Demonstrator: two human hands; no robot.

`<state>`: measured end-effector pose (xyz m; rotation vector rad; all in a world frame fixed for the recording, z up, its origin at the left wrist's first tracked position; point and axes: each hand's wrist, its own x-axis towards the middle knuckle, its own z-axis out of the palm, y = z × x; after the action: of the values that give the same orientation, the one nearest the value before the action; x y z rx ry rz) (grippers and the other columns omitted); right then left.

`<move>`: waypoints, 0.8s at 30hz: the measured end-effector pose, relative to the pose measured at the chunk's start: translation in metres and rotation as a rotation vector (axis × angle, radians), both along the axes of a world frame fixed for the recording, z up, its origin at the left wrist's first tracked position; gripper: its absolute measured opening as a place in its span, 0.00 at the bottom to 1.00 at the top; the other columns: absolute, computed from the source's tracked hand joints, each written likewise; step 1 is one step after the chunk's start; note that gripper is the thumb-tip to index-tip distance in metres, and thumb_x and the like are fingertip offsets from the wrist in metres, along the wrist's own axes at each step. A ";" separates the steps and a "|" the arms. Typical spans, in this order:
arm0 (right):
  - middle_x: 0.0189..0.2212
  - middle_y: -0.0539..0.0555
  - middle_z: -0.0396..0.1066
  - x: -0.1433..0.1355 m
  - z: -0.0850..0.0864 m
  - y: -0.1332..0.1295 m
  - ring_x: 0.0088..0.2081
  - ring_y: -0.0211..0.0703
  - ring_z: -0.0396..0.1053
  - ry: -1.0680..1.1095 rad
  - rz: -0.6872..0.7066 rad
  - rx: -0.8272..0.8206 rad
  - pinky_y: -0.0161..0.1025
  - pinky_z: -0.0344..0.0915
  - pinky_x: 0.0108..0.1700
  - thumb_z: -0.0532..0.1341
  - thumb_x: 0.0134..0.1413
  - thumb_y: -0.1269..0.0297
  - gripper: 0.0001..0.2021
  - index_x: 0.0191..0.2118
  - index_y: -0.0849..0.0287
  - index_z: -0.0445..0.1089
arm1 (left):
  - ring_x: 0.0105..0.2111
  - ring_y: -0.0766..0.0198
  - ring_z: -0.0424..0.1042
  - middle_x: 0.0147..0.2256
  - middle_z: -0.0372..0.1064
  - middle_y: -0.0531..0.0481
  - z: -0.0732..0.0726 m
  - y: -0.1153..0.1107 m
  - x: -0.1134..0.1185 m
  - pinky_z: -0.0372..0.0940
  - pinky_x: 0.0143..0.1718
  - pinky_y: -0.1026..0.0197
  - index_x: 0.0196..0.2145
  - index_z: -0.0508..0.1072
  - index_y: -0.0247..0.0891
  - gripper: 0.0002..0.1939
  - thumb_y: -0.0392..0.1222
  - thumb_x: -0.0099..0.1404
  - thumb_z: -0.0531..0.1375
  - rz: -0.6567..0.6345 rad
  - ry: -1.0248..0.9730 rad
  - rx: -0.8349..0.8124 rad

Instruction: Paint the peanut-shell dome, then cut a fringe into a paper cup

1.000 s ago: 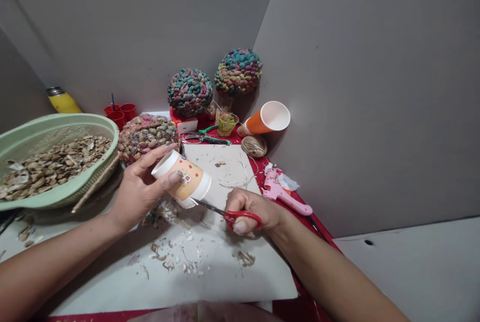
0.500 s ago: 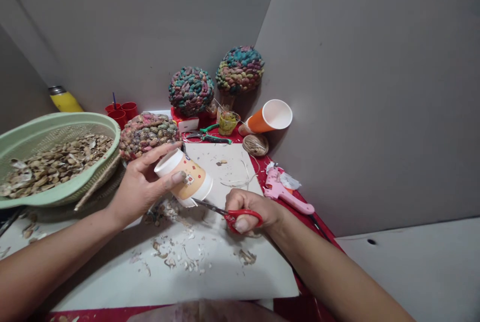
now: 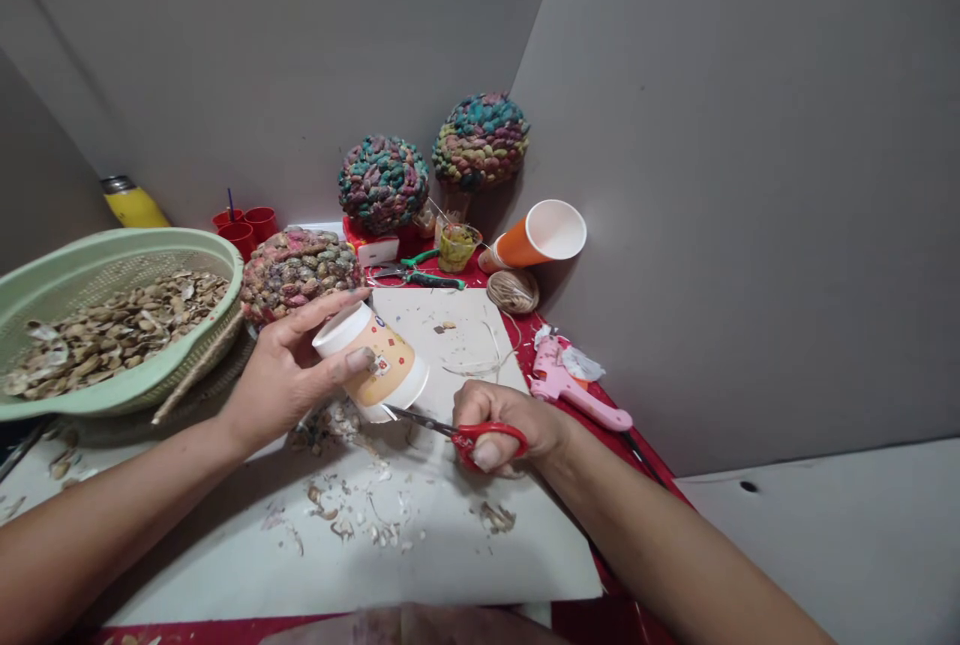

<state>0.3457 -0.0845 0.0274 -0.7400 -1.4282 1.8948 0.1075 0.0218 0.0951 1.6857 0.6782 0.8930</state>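
Note:
Tilted above the white board (image 3: 525, 545), a paper cup (image 3: 386, 365) with an orange printed band is in my left hand (image 3: 300, 365). The left thumb lies along the cup's near side, with fingers around its far side. My right hand (image 3: 502, 425) is closed on the red handles of a pair of scissors (image 3: 420, 418). The scissor tips meet the cup's lower right end, where a small flap of paper sticks out. Shell crumbs and scraps (image 3: 375, 515) lie on the board beneath.
A green colander (image 3: 135, 385) of shells stands left, beside a shell-covered ball (image 3: 300, 270). Behind are two coloured shell balls (image 3: 384, 183), pliers (image 3: 420, 272), an orange cup (image 3: 529, 233) and twine (image 3: 513, 291). A pink glue gun (image 3: 574, 390) lies right, near the grey wall (image 3: 735, 205).
The whole view has shifted very slightly. Both hands, the cup and the scissors keep nearly the same position, with the scissor tips still at the cup's edge.

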 end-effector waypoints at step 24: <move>0.20 0.51 0.72 -0.012 0.086 -0.042 0.22 0.40 0.65 -1.531 -0.225 1.269 0.40 0.48 0.29 0.64 0.59 0.60 0.12 0.26 0.58 0.69 | 0.27 0.64 0.71 0.29 0.74 0.53 -0.005 -0.001 0.005 0.64 0.29 0.65 0.36 0.79 0.37 0.24 0.59 0.52 0.75 -0.111 0.095 -0.431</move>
<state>0.3340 -0.1261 0.1134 -1.5193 -2.6306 -0.3451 0.1130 0.0208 0.0902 1.3682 0.7712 0.5433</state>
